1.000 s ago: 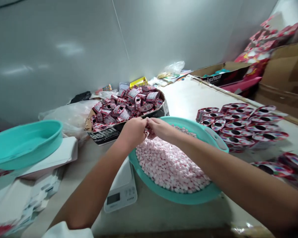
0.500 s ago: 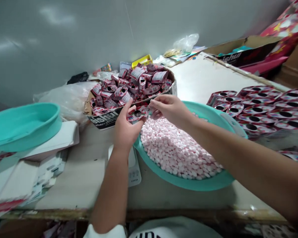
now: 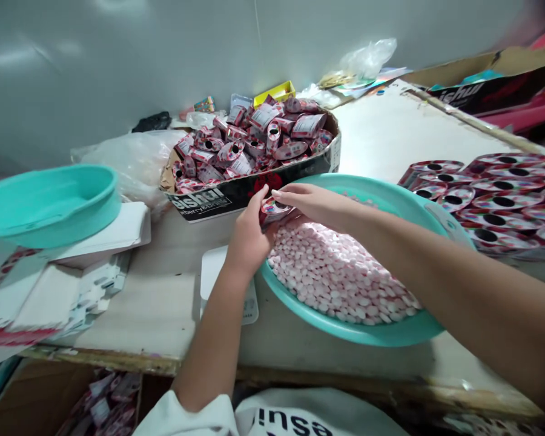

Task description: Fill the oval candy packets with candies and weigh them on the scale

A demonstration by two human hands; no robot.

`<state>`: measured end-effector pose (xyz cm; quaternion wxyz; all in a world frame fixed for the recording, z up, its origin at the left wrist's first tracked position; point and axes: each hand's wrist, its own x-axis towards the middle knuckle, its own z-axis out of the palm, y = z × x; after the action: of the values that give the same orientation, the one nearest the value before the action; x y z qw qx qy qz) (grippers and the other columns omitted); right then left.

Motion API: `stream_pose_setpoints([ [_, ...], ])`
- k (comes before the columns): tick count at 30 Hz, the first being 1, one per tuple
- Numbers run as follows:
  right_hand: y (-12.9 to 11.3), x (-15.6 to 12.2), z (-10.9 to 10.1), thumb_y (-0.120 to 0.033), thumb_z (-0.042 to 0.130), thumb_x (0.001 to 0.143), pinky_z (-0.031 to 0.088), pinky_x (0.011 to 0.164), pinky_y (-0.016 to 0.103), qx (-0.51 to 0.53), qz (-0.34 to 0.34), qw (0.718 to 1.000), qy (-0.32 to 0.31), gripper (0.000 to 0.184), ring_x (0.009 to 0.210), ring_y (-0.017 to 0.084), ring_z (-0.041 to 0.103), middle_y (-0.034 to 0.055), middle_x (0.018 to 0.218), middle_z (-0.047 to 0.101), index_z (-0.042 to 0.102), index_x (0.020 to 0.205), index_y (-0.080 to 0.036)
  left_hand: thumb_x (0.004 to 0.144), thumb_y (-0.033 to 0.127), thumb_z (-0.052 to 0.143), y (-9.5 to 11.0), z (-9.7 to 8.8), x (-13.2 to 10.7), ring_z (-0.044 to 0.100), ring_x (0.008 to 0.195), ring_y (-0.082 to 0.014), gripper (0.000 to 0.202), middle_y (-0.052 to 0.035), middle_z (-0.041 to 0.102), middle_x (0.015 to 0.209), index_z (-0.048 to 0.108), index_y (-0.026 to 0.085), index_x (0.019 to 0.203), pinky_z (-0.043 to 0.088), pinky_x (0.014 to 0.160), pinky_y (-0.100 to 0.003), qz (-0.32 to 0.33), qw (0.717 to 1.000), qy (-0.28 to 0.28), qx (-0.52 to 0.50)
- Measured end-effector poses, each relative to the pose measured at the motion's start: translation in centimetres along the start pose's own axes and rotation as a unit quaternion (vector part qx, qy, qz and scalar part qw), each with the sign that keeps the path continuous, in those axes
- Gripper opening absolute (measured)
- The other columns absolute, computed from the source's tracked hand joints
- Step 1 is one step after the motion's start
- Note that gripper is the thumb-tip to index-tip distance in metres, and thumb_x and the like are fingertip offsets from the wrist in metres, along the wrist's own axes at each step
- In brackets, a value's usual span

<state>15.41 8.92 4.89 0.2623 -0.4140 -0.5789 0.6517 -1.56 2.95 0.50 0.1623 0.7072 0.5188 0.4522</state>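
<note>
My left hand is closed round a small red-and-pink printed carton with a dark hole in its oval top. Against the carton's right side, my right hand has its thumb at the top edge; its other fingers are partly hidden. Both hands are over the near-left side of a turquoise basin. Pink-white tablet candies fill much of that basin. Just behind the hands, a black cardboard box holds a heap of similar cartons.
A white scale lies left of the basin, partly under my left forearm. Upright cartons stand in rows on the right. Another turquoise basin rests on white card pieces at left. A yellow tray sits behind the box.
My right hand has gone from pinching the carton's right end to lying along its side and top. The carton is turned and partly covered. The whole view has shifted slightly.
</note>
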Motion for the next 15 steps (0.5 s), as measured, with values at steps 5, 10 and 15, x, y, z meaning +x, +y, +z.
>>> stream_pose_setpoints([
  [5, 0.7, 0.8, -0.4, -0.044, 0.077, 0.087, 0.061, 0.070, 0.025, 0.087, -0.004, 0.995, -0.050, 0.025, 0.083, 0.017, 0.069, 0.0087, 0.100, 0.072, 0.069, 0.087, -0.020, 0.089, 0.016, 0.068, -1.1, -0.9, -1.8, 0.070, 0.115, -0.0244, 0.040, -0.0073, 0.072, 0.128, 0.068, 0.023, 0.128, 0.055, 0.105, -0.039, -0.008, 0.999, 0.015, -0.038],
  [10, 0.5, 0.4, -0.9, -0.048, 0.083, 0.081, 0.062, 0.077, 0.024, 0.092, -0.009, 0.985, -0.143, 0.036, 0.088, 0.016, 0.070, 0.0100, 0.104, 0.074, 0.072, 0.094, -0.016, 0.092, 0.032, 0.073, -0.5, -2.1, -1.7, 0.071, 0.113, -0.0235, 0.040, -0.0082, 0.072, 0.126, 0.066, 0.022, 0.130, 0.057, 0.101, -0.034, 0.007, 0.996, -0.002, -0.084],
  [15, 0.5, 0.4, -1.2, -0.047, 0.090, 0.073, 0.062, 0.079, 0.025, 0.046, -0.078, 0.992, -0.085, 0.047, 0.086, 0.015, 0.069, 0.0090, 0.099, 0.072, 0.073, 0.102, -0.014, 0.088, 0.036, 0.076, -0.8, -5.9, -1.4, 0.067, 0.120, -0.0241, 0.028, -0.0082, 0.070, 0.130, 0.071, 0.022, 0.112, 0.055, 0.102, -0.034, 0.037, 0.999, 0.015, 0.017],
])
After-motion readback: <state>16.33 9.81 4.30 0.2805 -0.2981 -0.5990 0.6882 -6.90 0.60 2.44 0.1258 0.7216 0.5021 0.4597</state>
